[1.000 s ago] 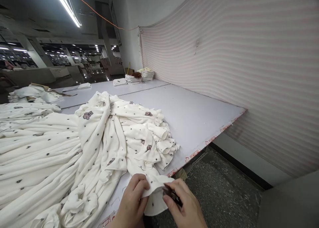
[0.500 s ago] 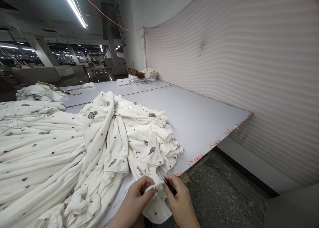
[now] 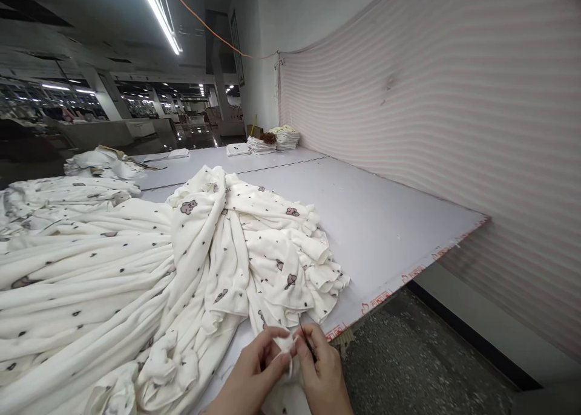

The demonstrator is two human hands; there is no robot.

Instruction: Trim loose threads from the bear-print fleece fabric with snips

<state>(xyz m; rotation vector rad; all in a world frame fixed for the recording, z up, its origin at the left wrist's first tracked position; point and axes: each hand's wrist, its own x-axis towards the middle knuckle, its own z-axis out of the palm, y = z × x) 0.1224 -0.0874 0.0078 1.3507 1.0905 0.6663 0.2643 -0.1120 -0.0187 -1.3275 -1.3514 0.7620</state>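
Observation:
At the table's near edge, my left hand (image 3: 258, 369) pinches the edge of a white fleece garment piece (image 3: 287, 397) between thumb and fingers. Close beside it, my right hand (image 3: 323, 366) is closed around small dark thread snips (image 3: 307, 343), whose thin tip points up. Its thumb and finger also meet the gathered white cloth. Part of the snips is hidden in the palm. Just beyond the hands lies a large heap of white fleece garments (image 3: 190, 270), printed with brown bears and dark specks, with ruffled ends to the right.
The pale table (image 3: 363, 215) has red print along its edge. Folded white stacks (image 3: 285, 138) stand at the back, and a loose white pile (image 3: 102, 162) lies at the far left. A striped pink-and-white cloth (image 3: 431, 118) hangs on the right above a speckled floor (image 3: 408, 342).
The view has swung slightly left, so the scene sits further right. Both hands have drawn closer together, and the cloth between them is now bunched where it was spread.

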